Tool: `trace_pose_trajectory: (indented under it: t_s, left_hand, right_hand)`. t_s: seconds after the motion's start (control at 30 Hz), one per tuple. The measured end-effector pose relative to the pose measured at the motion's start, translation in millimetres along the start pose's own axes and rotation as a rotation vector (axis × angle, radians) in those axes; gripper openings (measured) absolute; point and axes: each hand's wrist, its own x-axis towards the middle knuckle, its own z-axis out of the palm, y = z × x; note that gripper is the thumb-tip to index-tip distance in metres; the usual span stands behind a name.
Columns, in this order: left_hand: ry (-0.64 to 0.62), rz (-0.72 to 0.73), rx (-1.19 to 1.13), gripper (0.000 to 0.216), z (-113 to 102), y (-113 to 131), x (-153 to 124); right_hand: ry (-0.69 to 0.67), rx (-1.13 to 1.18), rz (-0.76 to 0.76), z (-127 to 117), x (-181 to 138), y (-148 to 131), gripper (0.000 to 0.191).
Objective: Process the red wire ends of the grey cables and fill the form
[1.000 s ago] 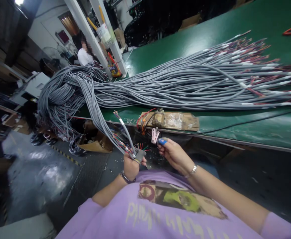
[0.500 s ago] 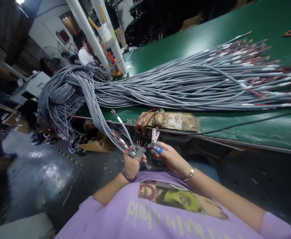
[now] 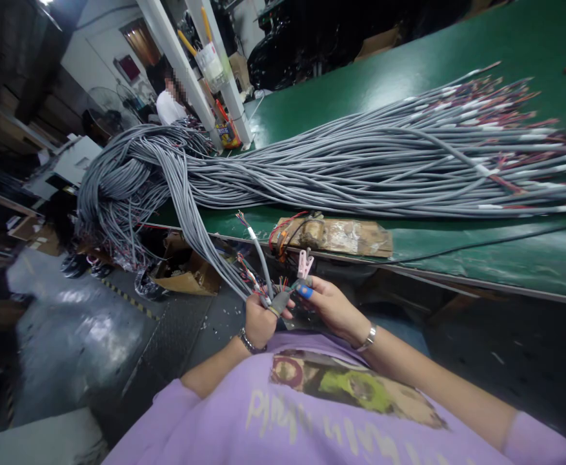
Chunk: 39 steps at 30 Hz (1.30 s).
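Note:
My left hand (image 3: 262, 318) is closed around the end of a bunch of grey cables (image 3: 198, 223), its thumb in a grey finger cover. From its grip one short cable end (image 3: 259, 253) sticks up, with a white sleeve and bare coloured strands. Thin coloured wires (image 3: 283, 284) fan out above the thumb. My right hand (image 3: 335, 309), with blue tape round a finger, pinches at the tips of these wires; the fingers partly hide the contact point. Just above it a pink clothes peg (image 3: 305, 263) stands at the bench edge.
A thick pile of grey cables (image 3: 312, 161) lies along the green bench (image 3: 457, 258). A wooden block (image 3: 355, 237) with wires and tape sits at the edge. Below are a cardboard box (image 3: 188, 274) and floor (image 3: 70, 310). Another person (image 3: 169, 106) is in the background.
My left hand has shifted slightly right and closer to my right hand. The short cable end in it has swung right and stands more upright. My right fingers now meet the wires.

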Motion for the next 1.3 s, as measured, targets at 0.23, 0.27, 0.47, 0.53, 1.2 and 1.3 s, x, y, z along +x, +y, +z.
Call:
trace_pose_trajectory:
  t_s: [0.23, 0.27, 0.47, 0.53, 1.2, 1.3]
  left_hand:
    - [-0.152, -0.110, -0.126, 0.044, -3, 5, 4]
    - [-0.186, -0.116, -0.132, 0.044, -4, 6, 4]
    - [-0.212, -0.004, -0.131, 0.041, -7, 8, 1]
    - [-0.224, 0.046, -0.113, 0.038, -6, 9, 0]
    - [-0.132, 0.158, -0.040, 0.032, 17, 8, 5]
    - [-0.127, 0.129, -0.066, 0.033, 18, 10, 5]
  right_hand:
    - [-0.083, 0.050, 0.053, -3, 2, 1, 0.047]
    - [-0.101, 0.055, 0.072, -4, 3, 1, 0.045]
    - [0.008, 0.249, 0.082, -11, 13, -4, 0.046]
    - [-0.008, 0.213, 0.039, -12, 15, -10, 0.051]
    - [-0.016, 0.344, 0.027, 0, 28, -15, 0.048]
    - [-0.028, 0.365, 0.048, -2, 27, -11, 0.047]
